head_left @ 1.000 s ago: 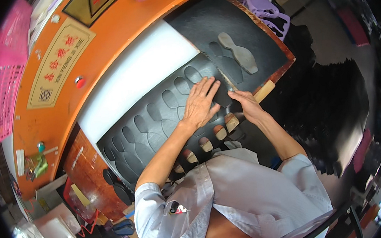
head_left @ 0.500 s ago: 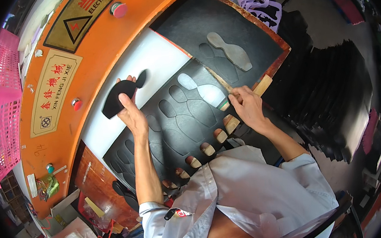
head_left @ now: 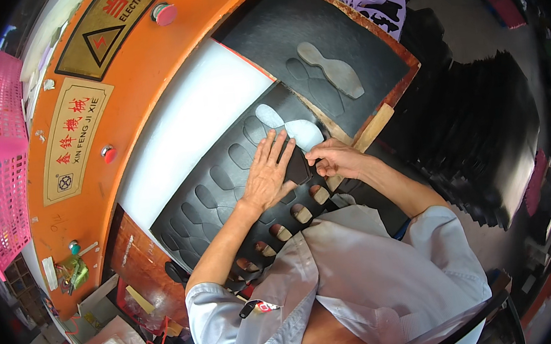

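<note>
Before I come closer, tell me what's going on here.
A person's left hand lies spread on a black sheet marked with sole-shaped outlines. The right hand is at the lower end of a sole-shaped gap showing white; what it grips is unclear. A grey sole shape lies on the dark board beyond.

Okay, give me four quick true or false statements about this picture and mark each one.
1. The left hand lies spread on the black sheet with sole-shaped cuts. True.
2. Only one hand is in view. False: the right hand is near the sheet's right edge.
3. A white sole-shaped gap shows in the sheet. True.
4. No basket is in view. False: a pink perforated plastic basket is at the left.
</note>
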The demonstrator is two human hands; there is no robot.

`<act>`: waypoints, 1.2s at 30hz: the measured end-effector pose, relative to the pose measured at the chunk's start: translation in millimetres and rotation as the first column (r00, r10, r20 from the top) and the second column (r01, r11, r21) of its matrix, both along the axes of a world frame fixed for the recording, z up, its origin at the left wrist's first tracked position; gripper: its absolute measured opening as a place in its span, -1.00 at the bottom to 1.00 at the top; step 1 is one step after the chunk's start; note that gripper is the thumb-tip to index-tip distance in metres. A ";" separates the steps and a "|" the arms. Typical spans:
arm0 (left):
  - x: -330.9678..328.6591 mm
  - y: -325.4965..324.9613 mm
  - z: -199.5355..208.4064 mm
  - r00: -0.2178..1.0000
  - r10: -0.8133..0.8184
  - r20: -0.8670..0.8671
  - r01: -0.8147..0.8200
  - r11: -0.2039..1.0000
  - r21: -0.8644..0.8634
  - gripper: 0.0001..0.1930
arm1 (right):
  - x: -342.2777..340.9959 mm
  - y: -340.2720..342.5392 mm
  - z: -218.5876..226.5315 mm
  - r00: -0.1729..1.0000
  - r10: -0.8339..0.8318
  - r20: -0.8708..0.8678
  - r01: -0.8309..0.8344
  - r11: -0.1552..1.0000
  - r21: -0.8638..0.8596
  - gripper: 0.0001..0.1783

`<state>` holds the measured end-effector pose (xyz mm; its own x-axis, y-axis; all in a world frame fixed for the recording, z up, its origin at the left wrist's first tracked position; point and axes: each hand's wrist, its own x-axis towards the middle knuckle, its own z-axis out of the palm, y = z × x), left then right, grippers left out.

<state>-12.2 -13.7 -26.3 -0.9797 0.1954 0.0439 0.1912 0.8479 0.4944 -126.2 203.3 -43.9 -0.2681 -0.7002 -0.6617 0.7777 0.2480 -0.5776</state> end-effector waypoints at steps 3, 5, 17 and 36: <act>-6.6 -4.8 -8.9 0.999 0.034 -0.039 -0.033 0.998 0.049 -0.30 | 14.5 5.9 11.6 0.974 -0.044 -0.224 0.034 0.998 -0.050 -0.65; -13.5 -12.7 -10.5 0.976 0.192 -0.105 -0.155 0.945 0.287 -0.57 | 25.1 11.2 20.8 0.883 0.040 -0.468 0.010 0.994 0.104 -0.62; 29.1 -63.1 32.7 0.824 0.349 -0.447 -0.276 0.935 0.221 -0.49 | 55.5 -4.3 34.9 0.759 0.294 -0.581 -0.182 0.952 0.245 -0.68; 48.4 -43.9 16.7 0.865 0.403 0.299 -0.487 0.529 0.695 -0.54 | 79.6 -11.6 0.0 0.944 0.048 -0.327 -0.067 0.997 -0.048 -0.47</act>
<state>36.2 -57.6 -9.5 -0.9370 -0.3247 -0.1286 -0.1872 0.1562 0.9698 -46.7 191.6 -43.9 -0.4206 -0.7549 -0.5032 0.5302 0.2456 -0.8115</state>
